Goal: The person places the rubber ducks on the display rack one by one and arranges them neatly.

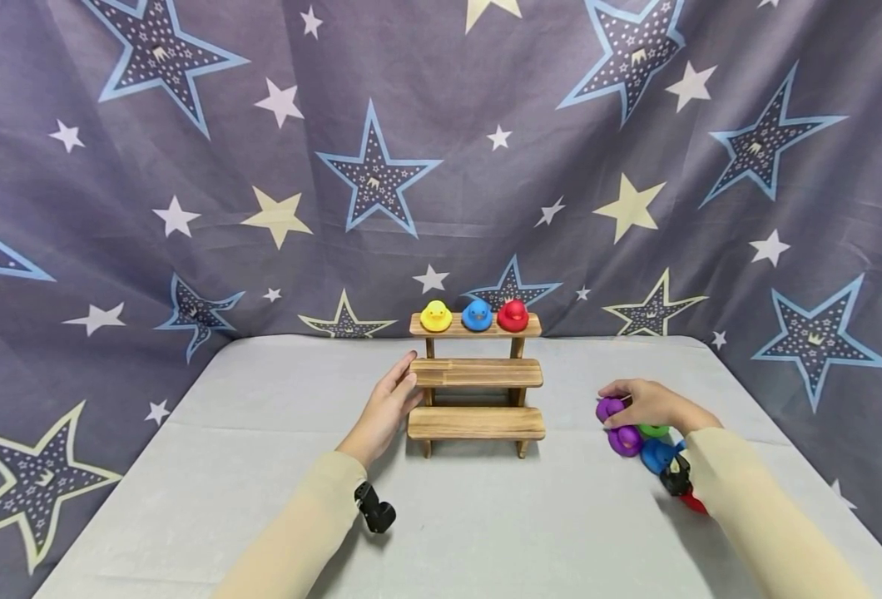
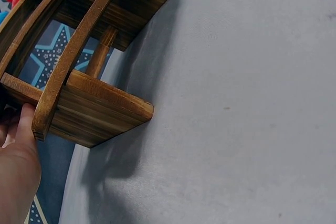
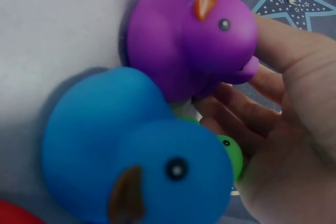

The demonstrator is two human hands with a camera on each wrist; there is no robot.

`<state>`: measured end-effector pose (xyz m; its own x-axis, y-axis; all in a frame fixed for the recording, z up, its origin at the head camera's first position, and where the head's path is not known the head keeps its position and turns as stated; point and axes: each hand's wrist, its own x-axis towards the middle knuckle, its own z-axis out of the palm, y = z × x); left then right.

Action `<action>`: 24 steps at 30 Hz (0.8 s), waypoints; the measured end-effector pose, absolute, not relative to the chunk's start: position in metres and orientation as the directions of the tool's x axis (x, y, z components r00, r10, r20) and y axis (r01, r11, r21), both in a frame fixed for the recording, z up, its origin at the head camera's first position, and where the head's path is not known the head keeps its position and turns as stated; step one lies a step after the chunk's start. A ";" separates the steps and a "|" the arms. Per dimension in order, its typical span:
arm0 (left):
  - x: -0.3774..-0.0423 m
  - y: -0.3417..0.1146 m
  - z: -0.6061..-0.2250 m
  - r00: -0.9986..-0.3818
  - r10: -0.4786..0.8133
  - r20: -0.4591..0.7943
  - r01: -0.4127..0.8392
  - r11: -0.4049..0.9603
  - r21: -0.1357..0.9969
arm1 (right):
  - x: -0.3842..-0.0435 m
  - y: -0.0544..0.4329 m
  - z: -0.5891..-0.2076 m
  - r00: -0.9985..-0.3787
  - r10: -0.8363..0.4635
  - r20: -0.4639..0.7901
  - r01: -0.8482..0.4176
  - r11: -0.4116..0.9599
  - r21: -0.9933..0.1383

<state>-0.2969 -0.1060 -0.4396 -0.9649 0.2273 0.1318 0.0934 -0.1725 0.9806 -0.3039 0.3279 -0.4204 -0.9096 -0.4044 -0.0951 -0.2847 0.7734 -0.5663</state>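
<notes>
A three-tier wooden display stand point(image 1: 476, 423) stands mid-table with yellow point(image 1: 436, 316), blue point(image 1: 477, 315) and red point(image 1: 512, 316) rubber ducks lined up on its top board. My left hand point(image 1: 388, 408) holds the stand's left side, thumb at the middle board's end in the left wrist view point(image 2: 21, 166). At the right, my right hand point(image 1: 646, 405) has thumb and fingers around a purple rubber duck point(image 1: 609, 408). A second purple duck point(image 3: 163, 40) sits nearer and largely hides the held one in the right wrist view. A blue duck point(image 3: 115, 129) and a green duck point(image 3: 234, 156) are close by.
A red duck point(image 1: 694, 502) lies partly under the right sleeve. Black wrist cameras point(image 1: 375, 509) hang below both cuffs. The pale cloth-covered table point(image 1: 486, 532) ends at a star-patterned curtain point(image 1: 441, 166) behind and at the sides.
</notes>
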 end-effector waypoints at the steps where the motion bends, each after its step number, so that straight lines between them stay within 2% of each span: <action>1: -0.297 -0.106 -0.440 -0.965 0.227 0.133 0.094 -0.173 0.980 | -0.304 0.328 -0.421 -0.911 -0.401 -0.094 -0.283 0.776 -0.563; 24: -0.297 -0.106 -0.440 -0.964 0.233 0.129 0.089 -0.178 0.980 | -0.305 0.327 -0.425 -0.926 -0.372 -0.065 -0.289 0.809 -0.511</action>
